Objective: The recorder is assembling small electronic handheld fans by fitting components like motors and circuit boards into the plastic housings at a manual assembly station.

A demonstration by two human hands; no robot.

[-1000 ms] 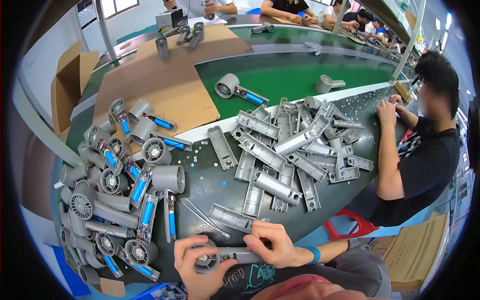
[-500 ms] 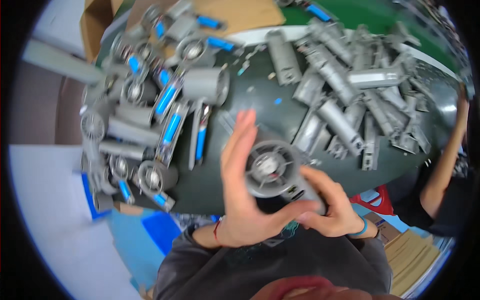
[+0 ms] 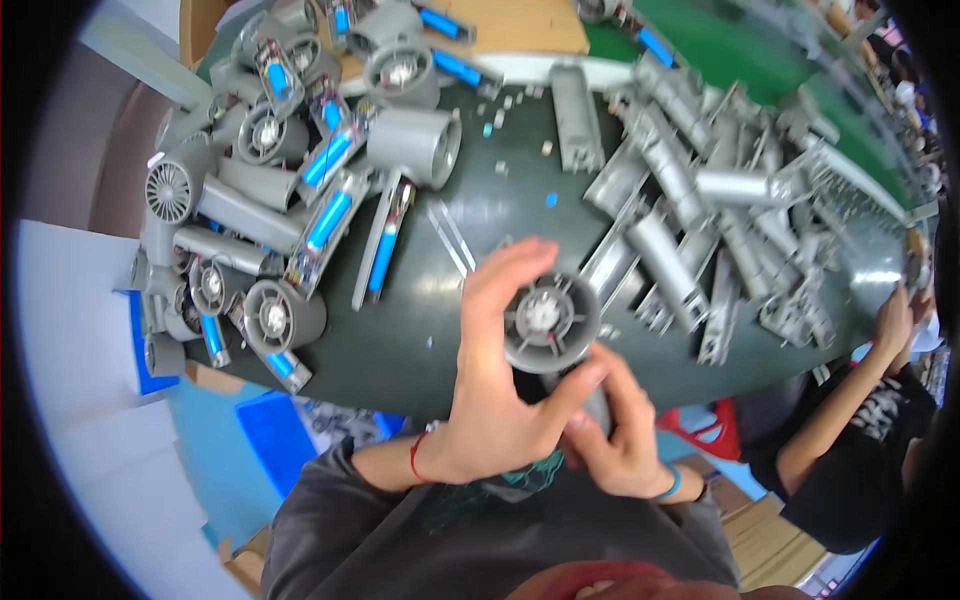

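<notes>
Above the near edge of the dark table, I hold a grey handheld fan with its round, spoked end turned up. My left hand curls around the left side of this round head, its fingers reaching up and its thumb crossing toward the handle. The handle is gripped by my right hand, and much of it is hidden behind my fingers. Past my left fingertips lie what look like silver tweezers on the table.
Left, a heap of grey fans, many opened with blue battery cells showing. Right, a pile of grey handle shells. Small scraps dot the middle. A co-worker's arm is at far right; a blue bin stands below the table.
The fan has turned in my hands: its handle now runs more toward me, and the slotted part seen before is covered. My right hand has shifted left with it.
</notes>
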